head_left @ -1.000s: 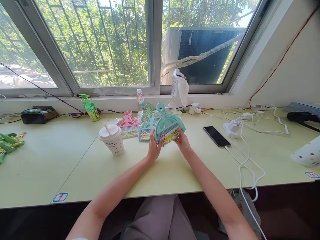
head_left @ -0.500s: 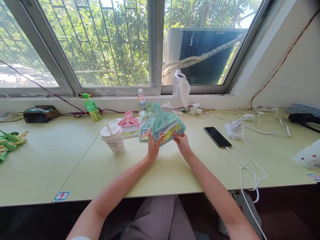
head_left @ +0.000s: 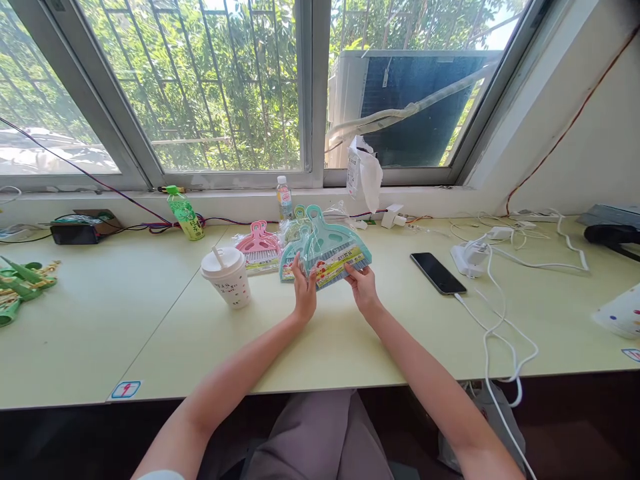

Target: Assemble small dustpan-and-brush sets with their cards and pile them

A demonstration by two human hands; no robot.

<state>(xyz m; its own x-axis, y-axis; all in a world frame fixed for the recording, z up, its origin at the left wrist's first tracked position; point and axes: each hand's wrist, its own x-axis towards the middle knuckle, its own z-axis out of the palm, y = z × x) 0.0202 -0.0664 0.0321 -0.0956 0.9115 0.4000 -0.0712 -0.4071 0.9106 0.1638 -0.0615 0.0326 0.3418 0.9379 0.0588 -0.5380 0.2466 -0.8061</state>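
A teal mini dustpan and brush set (head_left: 334, 241), wrapped in clear plastic with a yellow label, is held tilted above the table. My right hand (head_left: 363, 288) pinches its lower right corner. At its lower left edge is my left hand (head_left: 304, 293), fingers pointing up and thumb against the label side; part of its grip is hidden. Just behind and to the left lies another teal dustpan set (head_left: 289, 257), partly covered. Beside that rests a pink dustpan and brush set (head_left: 259, 245) in plastic wrap.
A lidded paper cup with a straw (head_left: 227, 279) stands left of my hands. Bottles (head_left: 185, 215) line the window side. To the right are a phone (head_left: 438, 273), a charger (head_left: 469, 260) and loose white cables (head_left: 500, 327). Green items (head_left: 25, 287) lie far left.
The held teal set has tipped slightly and its lower edge has shifted up a little. My left fingers have straightened somewhat and the thumb has slid left. The view has moved slightly.
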